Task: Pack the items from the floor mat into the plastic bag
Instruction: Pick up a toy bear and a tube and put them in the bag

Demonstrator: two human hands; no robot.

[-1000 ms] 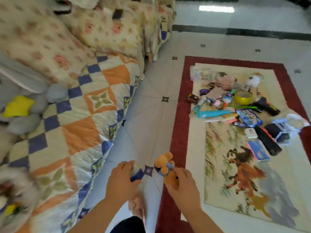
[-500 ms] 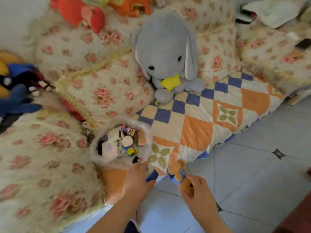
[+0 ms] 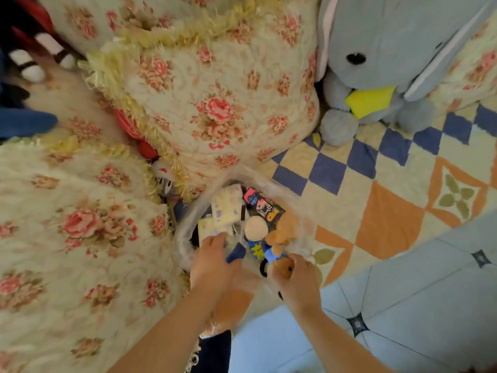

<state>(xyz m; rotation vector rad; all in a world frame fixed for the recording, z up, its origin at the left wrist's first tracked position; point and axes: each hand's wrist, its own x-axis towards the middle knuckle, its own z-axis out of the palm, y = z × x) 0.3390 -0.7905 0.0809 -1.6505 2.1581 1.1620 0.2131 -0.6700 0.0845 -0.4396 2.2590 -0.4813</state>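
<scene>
Holding a small brown plush bear in a blue outfit (image 3: 278, 238), your right hand (image 3: 298, 278) sits just below centre frame, at the near edge of a clear, thin plastic bag (image 3: 185, 238). The right fingers (image 3: 301, 265) are curled round the bear's near end. The rest of the toy hangs over the bag's open mouth, not yet inside.

Your left hand (image 3: 212, 262), just left of it, reaches over the bag's near rim with fingers curled. A small dark blue object (image 3: 236, 253) shows at its thumb side, apparently pinched there. Pale packets, a colourful printed box and a round beige disc already lie in the bag.

The bag rests on a patchwork quilt of orange, blue and cream (image 3: 390, 224), close to the quilt's edge. Pale blue floor tiles (image 3: 416, 305) fill the lower right. A floral cushion (image 3: 215, 103) bulges behind it, and a large grey plush rabbit (image 3: 376, 44) sits upper right.

Several things could go wrong:
- **A miss:** the bear is at the right-hand rim, so letting go now could bounce it off the film onto the quilt or floor.
- **A collapse:** the bag is limp and stands only on soft bedding, so pressing on the rim could fold the mouth shut or tip the bag toward the edge, spilling what is packed.
- **A full left hand:** it may be unable to both hold the object and keep the mouth open.
</scene>
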